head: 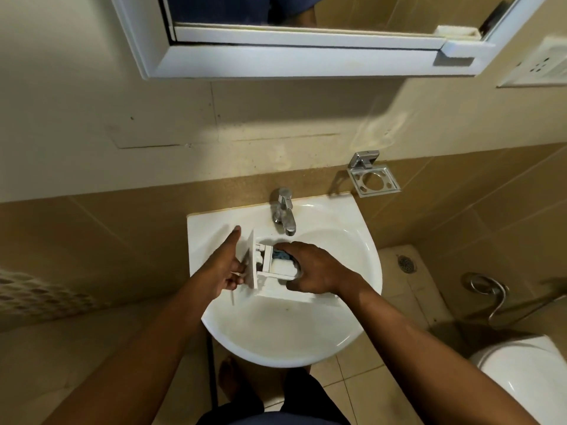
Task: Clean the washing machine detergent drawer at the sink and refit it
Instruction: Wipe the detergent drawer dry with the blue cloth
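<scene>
Drawer (257,273), one: left hand (222,271) tight on front, right hand (316,268) round one cloth (282,255).

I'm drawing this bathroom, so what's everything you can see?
sink: one, white, centre
tap: one, silver, back of sink
detergent drawer: one, white, held over sink
blue thing: one, inside drawer
wall holder: one, chrome, right of tap
mirror cabinet: one, white frame, top
socket: one, white, top right
toilet: one, white, bottom right
floor drain: one, metal, beside sink
hose: one, chrome, right wall
left hand: one, grips drawer's front panel
right hand: one, over drawer, fingertips hidden
</scene>
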The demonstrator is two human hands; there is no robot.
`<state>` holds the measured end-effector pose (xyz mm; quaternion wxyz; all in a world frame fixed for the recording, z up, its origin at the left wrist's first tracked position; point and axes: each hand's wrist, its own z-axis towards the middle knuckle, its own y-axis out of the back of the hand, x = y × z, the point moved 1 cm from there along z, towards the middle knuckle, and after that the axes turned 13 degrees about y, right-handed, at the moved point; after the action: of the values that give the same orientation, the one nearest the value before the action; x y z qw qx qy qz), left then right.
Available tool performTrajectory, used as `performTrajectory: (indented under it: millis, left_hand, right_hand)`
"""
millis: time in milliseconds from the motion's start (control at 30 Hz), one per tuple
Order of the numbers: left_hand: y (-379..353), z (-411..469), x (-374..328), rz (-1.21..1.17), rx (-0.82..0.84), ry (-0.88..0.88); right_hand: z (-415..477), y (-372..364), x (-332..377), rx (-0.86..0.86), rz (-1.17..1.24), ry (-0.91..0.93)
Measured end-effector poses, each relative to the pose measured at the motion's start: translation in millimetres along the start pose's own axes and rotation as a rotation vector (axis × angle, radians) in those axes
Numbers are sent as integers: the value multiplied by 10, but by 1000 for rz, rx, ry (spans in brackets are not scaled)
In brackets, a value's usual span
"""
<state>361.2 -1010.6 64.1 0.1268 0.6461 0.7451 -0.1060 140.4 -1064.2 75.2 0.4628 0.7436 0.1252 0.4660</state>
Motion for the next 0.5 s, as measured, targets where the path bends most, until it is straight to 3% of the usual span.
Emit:
performTrajectory:
  millis: [167,300,367,433,500]
  left_hand:
    - [-66,-41,227,80,-136,-224]
    - [-120,-127,363,56,28,-535]
    - [-133,-85,380,154,-6,-612]
    - [-181,-15,374,250,-153,-620]
    - [-233,46,371,196,-228,-594]
  right_hand:
    - [110,214,-56,85,279,-129]
    - [185,295,-179,179,422,-253]
    - [193,285,-221,185,487,-270]
    - [194,272,-213,112,422,-271]
    - [187,261,-188,-11,231,-251]
